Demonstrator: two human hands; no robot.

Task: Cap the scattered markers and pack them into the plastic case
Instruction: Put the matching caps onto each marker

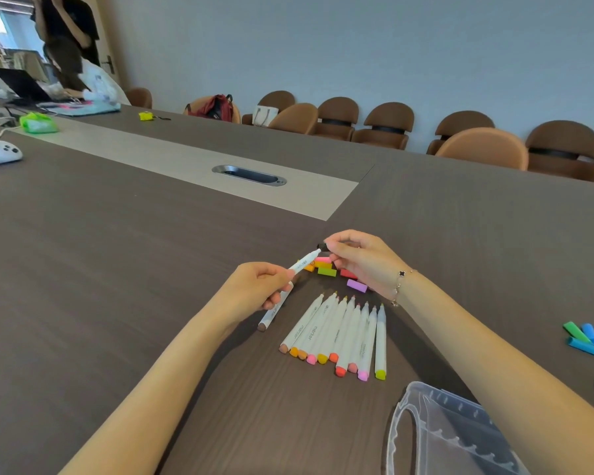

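On the dark wood-grain table point(117, 269), your left hand point(254, 286) curls its fingers and thumb around the barrel of a white marker point(300, 265), holding it tilted up toward the right; a second white marker point(275, 311) lies under that hand, though whether the fingers hold it too, you cannot tell. Your right hand point(357, 258) pinches a small black cap point(323, 247) at the raised marker's tip. Just below both hands lie the loose coloured caps point(328, 269), and nearer you a fanned row of uncapped white markers point(340, 334). Your right forearm crosses the clear plastic case point(436, 433), lying open at the near right edge, with blue and green caps point(583, 337) well apart at far right.
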